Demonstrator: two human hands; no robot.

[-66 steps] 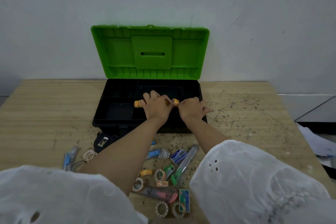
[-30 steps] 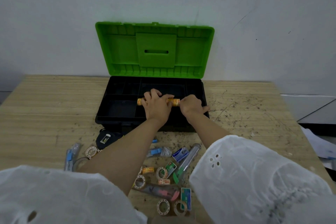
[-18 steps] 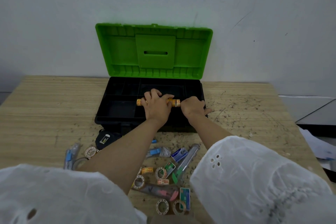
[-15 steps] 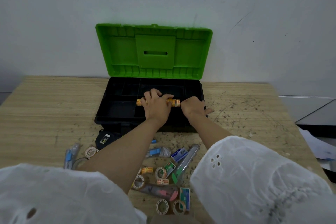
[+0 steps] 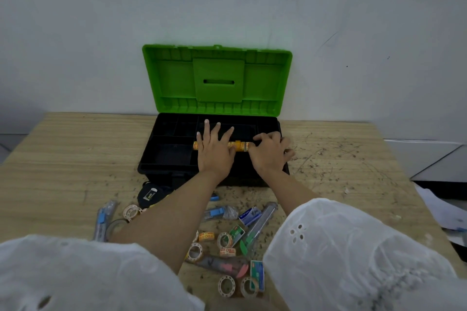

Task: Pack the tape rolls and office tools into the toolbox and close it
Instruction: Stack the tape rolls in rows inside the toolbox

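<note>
A black toolbox (image 5: 161, 166) with its green lid (image 5: 174, 78) upright stands at the table's back, against the wall. A row of orange tape rolls (image 5: 238, 146) lies across its tray. My left hand (image 5: 214, 151) rests flat on the row's left part, fingers spread. My right hand (image 5: 269, 153) is curled around the row's right end. In front of the box lie loose tape rolls (image 5: 226, 285), a black tape measure (image 5: 150, 193), staple boxes (image 5: 249, 214), a clear pen tube (image 5: 260, 225) and a blue cutter (image 5: 102, 219).
The wooden table (image 5: 63, 159) is scuffed and speckled on its right side. White wall stands close behind the lid. Papers (image 5: 439, 212) lie past the table's right edge. My white sleeves hide the near edge.
My left hand's fingers have uncurled and now lie spread over the tape rolls. My right hand has stayed at the row's right end. The camera has tilted slightly.
</note>
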